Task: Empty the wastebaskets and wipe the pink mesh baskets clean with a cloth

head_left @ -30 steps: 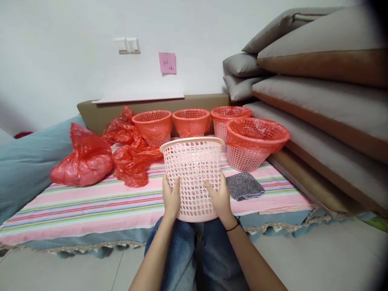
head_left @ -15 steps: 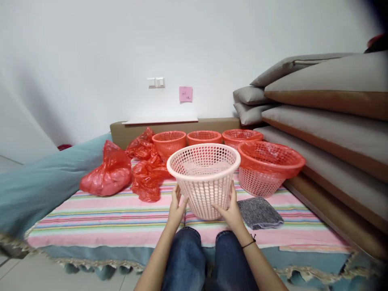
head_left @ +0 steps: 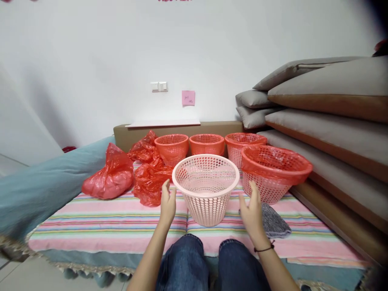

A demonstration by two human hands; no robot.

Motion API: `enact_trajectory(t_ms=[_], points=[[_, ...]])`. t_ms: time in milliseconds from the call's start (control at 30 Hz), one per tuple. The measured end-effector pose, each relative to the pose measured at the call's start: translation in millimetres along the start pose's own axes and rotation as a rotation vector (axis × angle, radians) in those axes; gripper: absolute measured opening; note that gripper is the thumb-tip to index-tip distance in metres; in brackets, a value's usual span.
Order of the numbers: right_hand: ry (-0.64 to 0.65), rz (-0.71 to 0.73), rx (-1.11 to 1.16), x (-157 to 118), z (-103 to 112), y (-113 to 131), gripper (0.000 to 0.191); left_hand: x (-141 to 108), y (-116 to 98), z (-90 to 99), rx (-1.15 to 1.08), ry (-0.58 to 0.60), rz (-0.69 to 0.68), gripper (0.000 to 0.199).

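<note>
A pale pink plastic basket (head_left: 206, 208) with a perforated wall stands upright on the striped cloth (head_left: 121, 218), right in front of my knees. My left hand (head_left: 167, 204) is held just left of it, fingers apart and holding nothing. On the other side my right hand (head_left: 252, 210) is also open, a small gap away from the basket wall. Behind that hand lies a folded grey cloth (head_left: 275, 222), partly covered by it. A pink basket lined with a red plastic bag (head_left: 274, 182) stands to the right, beyond my right fingertips.
Along the back stand a left basket (head_left: 171, 149), a middle basket (head_left: 207, 144) and a right basket (head_left: 242, 151), with red bags over them. A filled red bag (head_left: 109, 178) and crumpled red bags (head_left: 148, 184) lie left. Grey cushions (head_left: 327, 121) are stacked at right.
Both hands have let go of the pale pink basket and moved apart to either side. The basket now rests lower, on the striped cloth. The view has shifted slightly.
</note>
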State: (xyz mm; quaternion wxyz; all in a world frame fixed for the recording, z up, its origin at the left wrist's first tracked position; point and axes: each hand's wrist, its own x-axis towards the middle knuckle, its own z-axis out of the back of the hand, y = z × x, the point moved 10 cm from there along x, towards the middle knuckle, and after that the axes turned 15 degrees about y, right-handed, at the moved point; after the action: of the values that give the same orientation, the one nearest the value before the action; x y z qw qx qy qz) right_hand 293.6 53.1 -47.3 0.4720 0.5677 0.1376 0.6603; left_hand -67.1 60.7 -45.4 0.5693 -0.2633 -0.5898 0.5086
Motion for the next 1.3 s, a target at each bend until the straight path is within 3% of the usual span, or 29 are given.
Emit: enact_trajectory(t_ms=[67, 133, 167, 200, 267, 367, 467, 533, 600, 667, 733, 767, 833, 900, 967, 1100, 1300], points=[[-0.01, 0.123, -0.099, 25.7, 16.9, 44.6, 0.053, 14.5, -51.7, -0.5, 0.143, 0.009, -0.183, 0.049], [0.145, 0.255, -0.162, 45.0, 2.3, 80.3, 0.041, 22.7, -89.8, -27.6, 0.302, 0.181, -0.327, 0.038], [0.233, 0.301, -0.211, 49.5, -11.2, 91.1, 0.036, 23.9, -98.5, -45.7, 0.386, 0.29, -0.358, 0.034], [0.303, 0.33, -0.278, 50.8, -25.2, 96.9, 0.038, 24.0, -100.0, -62.3, 0.478, 0.381, -0.352, 0.036], [0.346, 0.348, -0.435, 47.6, -45.2, 97.1, 0.049, 24.9, -87.8, -79.4, 0.644, 0.443, -0.244, 0.054], [0.269, 0.376, -0.587, 38.4, -52.0, 91.7, 0.053, 21.5, -73.0, -83.5, 0.75, 0.429, -0.161, 0.064], [0.248, 0.419, -0.624, 33.0, -50.0, 89.9, 0.052, 15.7, -69.5, -82.4, 0.636, 0.501, -0.218, 0.062], [0.252, 0.422, -0.632, 32.3, -46.4, 88.3, 0.052, 16.5, -69.3, -63.9, 0.447, 0.459, -0.285, 0.055], [0.267, 0.416, -0.628, 31.2, -42.7, 85.9, 0.051, 21.9, -59.9, -17.6, 0.294, 0.209, -0.313, 0.043], [0.289, 0.418, -0.618, 28.6, -40.4, 84.3, 0.051, 24.0, -32.8, 38.1, 0.322, -0.108, -0.231, 0.032], [0.298, 0.429, -0.614, 25.6, -38.9, 85.3, 0.05, 31.0, 1.8, 72.2, 0.453, -0.192, -0.105, 0.024], [0.298, 0.439, -0.616, 24.4, -38.9, 87.0, 0.05, 36.2, 18.9, 85.0, 0.485, -0.19, -0.058, 0.022], [0.299, 0.454, -0.624, 23.6, -41.2, 91.8, 0.049, 52.7, 54.3, 94.3, 0.756, -0.048, 0.112, 0.029], [0.3, 0.452, -0.634, 25.2, -45.5, 96.2, 0.05, 67.6, 82.7, 94.3, 1.008, 0.148, 0.23, 0.029], [0.29, 0.44, -0.644, 27.3, -48.9, 99.2, 0.05, 78.6, 98.3, 94.7, 1.123, 0.277, 0.283, 0.022], [0.274, 0.428, -0.648, 27.0, -49.0, 98.4, 0.05, 88.0, 97.5, 100.6, 1.167, 0.316, 0.284, 0.02], [0.27, 0.404, -0.653, 21.2, -43.0, 91.9, 0.049, 70.3, 73.5, 108.4, 1.21, 0.31, 0.201, 0.024]])
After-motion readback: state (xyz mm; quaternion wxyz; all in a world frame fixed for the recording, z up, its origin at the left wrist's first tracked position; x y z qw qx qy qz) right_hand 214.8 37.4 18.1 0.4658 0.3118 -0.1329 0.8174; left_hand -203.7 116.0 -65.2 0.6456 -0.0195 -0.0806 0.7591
